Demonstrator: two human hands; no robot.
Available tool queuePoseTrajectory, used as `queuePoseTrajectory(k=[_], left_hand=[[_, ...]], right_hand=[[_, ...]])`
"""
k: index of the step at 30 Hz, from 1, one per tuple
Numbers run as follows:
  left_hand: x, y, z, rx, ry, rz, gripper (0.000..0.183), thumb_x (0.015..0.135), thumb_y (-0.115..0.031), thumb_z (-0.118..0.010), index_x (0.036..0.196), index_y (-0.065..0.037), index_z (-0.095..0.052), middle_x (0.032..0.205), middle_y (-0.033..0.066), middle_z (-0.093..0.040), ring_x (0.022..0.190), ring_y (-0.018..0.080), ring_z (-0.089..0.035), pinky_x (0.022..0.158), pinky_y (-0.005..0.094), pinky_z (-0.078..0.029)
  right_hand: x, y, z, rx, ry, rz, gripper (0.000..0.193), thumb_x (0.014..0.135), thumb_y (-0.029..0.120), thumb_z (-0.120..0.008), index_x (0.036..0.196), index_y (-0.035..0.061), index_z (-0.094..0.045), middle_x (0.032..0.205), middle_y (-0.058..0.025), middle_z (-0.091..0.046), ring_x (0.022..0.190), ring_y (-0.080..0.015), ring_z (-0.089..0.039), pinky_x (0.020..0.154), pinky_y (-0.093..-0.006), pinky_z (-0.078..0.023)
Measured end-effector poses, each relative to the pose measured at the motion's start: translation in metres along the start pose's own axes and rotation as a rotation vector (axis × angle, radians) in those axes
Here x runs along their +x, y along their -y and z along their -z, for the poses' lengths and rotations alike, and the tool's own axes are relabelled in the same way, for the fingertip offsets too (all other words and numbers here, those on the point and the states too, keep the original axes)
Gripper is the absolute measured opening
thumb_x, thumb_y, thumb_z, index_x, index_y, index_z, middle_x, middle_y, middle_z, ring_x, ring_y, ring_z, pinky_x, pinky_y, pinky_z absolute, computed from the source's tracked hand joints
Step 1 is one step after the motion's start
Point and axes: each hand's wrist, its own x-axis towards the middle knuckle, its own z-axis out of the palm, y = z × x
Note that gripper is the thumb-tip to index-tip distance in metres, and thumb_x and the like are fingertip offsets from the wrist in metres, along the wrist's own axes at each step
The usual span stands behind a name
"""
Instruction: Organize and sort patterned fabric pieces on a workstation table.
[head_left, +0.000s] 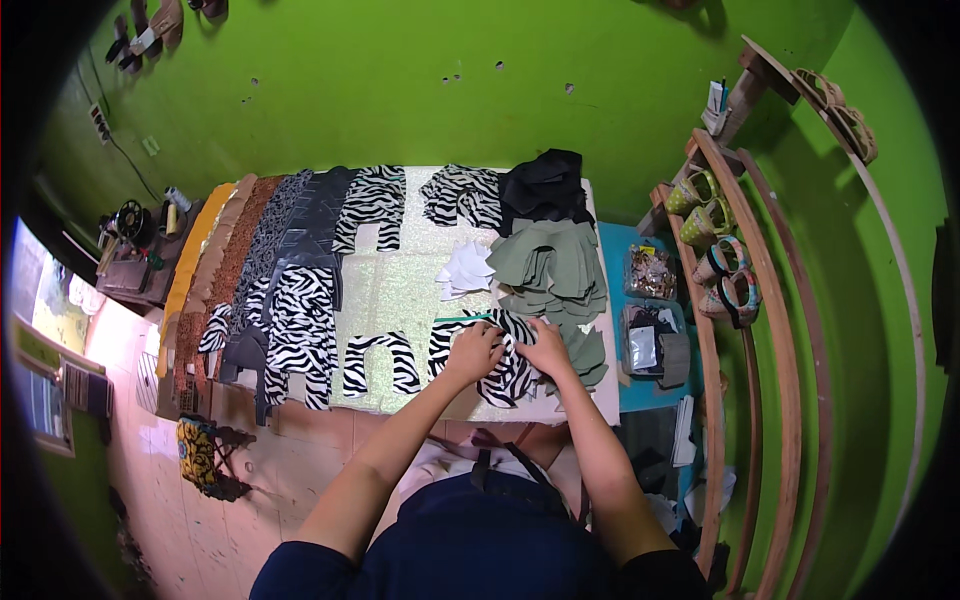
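Several black-and-white zebra-print fabric pieces (510,385) lie in an overlapping group at the near right of the table, under both hands. My left hand (475,350) rests on this group, its fingers bent and slightly apart. Just to its right, my right hand (545,348) touches the fabric's right side with thumb and fingers apart. A thin teal strip (462,318) shows along the group's far edge. Left of my hands lies a single arch-shaped zebra-print piece (401,360). Grey-green cut pieces (545,265) are stacked beyond my right hand, beside small white pieces (465,268).
The table (385,290) carries more zebra-print stacks (303,320), black material (542,190) and mustard, brown and grey sheets along its left. At right stand plastic containers (650,270) on a teal surface and a wooden rack (765,300) with sandals. A patterned stool-like item (198,450) is on the floor.
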Motion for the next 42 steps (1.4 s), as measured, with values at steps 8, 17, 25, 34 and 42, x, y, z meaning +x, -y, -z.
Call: queuePoseTrajectory(k=[8, 17, 25, 34, 42], left_hand=[[0.002, 0.033, 0.001, -0.954, 0.055, 0.553, 0.042, 0.089, -0.033, -0.048, 0.110, 0.004, -0.050, 0.090, 0.0067, -0.058, 0.084, 0.0139, -0.057, 0.075, 0.0246, -0.045], [-0.032, 0.072, 0.047, -1.372, -0.030, 0.725, 0.028, 0.084, -0.009, -0.056, 0.109, 0.000, -0.048, 0.091, 0.0047, -0.058, 0.079, 0.0112, -0.057, 0.070, 0.0225, -0.047], [-0.083, 0.133, 0.083, -1.043, -0.133, 0.756, 0.024, 0.079, -0.010, -0.063, 0.097, 0.002, -0.053, 0.073, 0.0033, -0.058, 0.062, 0.0083, -0.053, 0.056, 0.0207, -0.043], [-0.108, 0.179, 0.111, -0.455, 0.053, 0.709, 0.024, 0.075, -0.024, -0.064, 0.076, -0.001, -0.059, 0.066, 0.0071, -0.061, 0.061, 0.0132, -0.057, 0.057, 0.0267, -0.044], [-0.101, 0.191, 0.113, -0.155, 0.309, 0.635, 0.023, 0.074, -0.026, -0.062, 0.079, -0.003, -0.060, 0.080, 0.0162, -0.062, 0.079, 0.0314, -0.060, 0.070, 0.0392, -0.047]], right_hand=[[-0.003, 0.007, 0.002, 0.054, -0.027, 0.530, 0.046, 0.067, 0.012, -0.065, 0.111, 0.0116, -0.053, 0.107, -0.0125, -0.047, 0.104, -0.0311, -0.045, 0.088, -0.0373, -0.039], [0.007, 0.052, -0.029, 0.222, 0.139, 0.408, 0.060, 0.068, 0.027, -0.072, 0.114, -0.0016, -0.048, 0.099, -0.0146, -0.054, 0.089, -0.0275, -0.054, 0.079, -0.0335, -0.044], [0.025, 0.097, -0.088, 0.550, 0.609, 0.226, 0.022, 0.077, 0.016, -0.066, 0.091, 0.0007, -0.058, 0.073, -0.0009, -0.059, 0.060, -0.0060, -0.050, 0.052, -0.0209, -0.040], [0.025, 0.130, -0.153, 0.185, 0.317, 0.220, 0.021, 0.070, 0.018, -0.069, 0.081, 0.0015, -0.062, 0.069, -0.0068, -0.062, 0.062, -0.0146, -0.057, 0.058, -0.0272, -0.044], [0.017, 0.155, -0.171, -0.121, 0.176, 0.070, 0.019, 0.069, 0.024, -0.066, 0.076, 0.0062, -0.063, 0.078, -0.0126, -0.063, 0.072, -0.0290, -0.061, 0.065, -0.0376, -0.047]])
